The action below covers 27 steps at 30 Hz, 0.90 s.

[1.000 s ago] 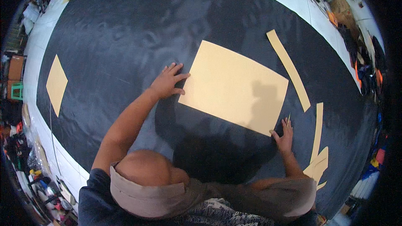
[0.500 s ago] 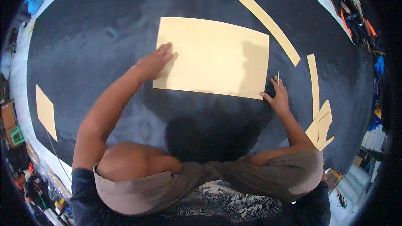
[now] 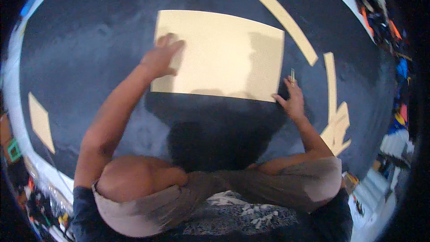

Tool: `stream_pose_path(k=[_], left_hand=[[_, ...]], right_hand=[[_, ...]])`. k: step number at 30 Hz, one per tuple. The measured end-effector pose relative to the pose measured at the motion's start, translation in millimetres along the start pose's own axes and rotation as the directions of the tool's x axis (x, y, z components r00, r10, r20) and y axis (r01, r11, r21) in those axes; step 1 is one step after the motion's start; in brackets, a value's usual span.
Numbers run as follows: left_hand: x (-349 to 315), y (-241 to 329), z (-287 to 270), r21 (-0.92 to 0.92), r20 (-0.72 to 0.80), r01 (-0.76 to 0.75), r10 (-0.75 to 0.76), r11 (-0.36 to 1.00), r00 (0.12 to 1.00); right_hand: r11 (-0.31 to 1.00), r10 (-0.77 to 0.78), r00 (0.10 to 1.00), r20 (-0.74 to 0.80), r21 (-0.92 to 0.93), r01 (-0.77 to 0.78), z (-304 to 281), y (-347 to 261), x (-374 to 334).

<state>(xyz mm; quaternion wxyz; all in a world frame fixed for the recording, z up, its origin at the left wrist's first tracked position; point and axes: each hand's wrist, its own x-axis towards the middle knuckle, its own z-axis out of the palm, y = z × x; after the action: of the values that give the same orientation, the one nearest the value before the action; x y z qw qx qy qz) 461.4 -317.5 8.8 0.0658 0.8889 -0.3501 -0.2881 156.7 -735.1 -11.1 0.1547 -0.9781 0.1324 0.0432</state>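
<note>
A large cream sheet of card or paper (image 3: 215, 54) lies flat on the black work surface (image 3: 215, 130). My left hand (image 3: 162, 57) is over the sheet's left edge with its fingers spread, slightly blurred. Beside the sheet's lower right corner is my right hand (image 3: 293, 100), its thumb at that corner. A slim, pale, narrow tool (image 3: 293, 75) sticks up from between the right fingers; its kind is too small to make out.
A long cream strip (image 3: 282, 18) lies beyond the sheet to the right. Another strip (image 3: 330, 80) and several overlapping offcuts (image 3: 338, 127) are right of my right hand. One cream piece (image 3: 41, 123) lies far left. Cluttered goods (image 3: 374, 13) line the surface's outer edge.
The whole view has shifted a little, so the sheet appears further up and left. My left hand's fingers have spread wider. The right hand remains by the sheet's corner with the slim tool.
</note>
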Motion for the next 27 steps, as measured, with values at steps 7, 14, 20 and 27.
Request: stream_pose_path(k=[7,14,20,27], left_hand=[[6,10,-1,0.069,-0.007,0.044,-0.043,0.997,0.999],[12,11,-7,0.072,0.012,0.06,-0.061,0.996,0.998],[7,3,4,0.07,-0.011,0.034,-0.033,0.997,0.999],[21,16,3,0.125,0.026,0.042,-0.045,0.991,0.999]], right_hand=[[0.954,0.231,0.97,0.074,0.177,-0.24,-52,-5,34],[0.928,0.044,0.997,0.06,0.366,-0.063,-108,-55,157],[0.868,-0.43,0.902,0.029,0.288,0.405,-73,-182,249],[0.749,-0.118,0.988,0.097,0.663,0.025,13,-297,318]])
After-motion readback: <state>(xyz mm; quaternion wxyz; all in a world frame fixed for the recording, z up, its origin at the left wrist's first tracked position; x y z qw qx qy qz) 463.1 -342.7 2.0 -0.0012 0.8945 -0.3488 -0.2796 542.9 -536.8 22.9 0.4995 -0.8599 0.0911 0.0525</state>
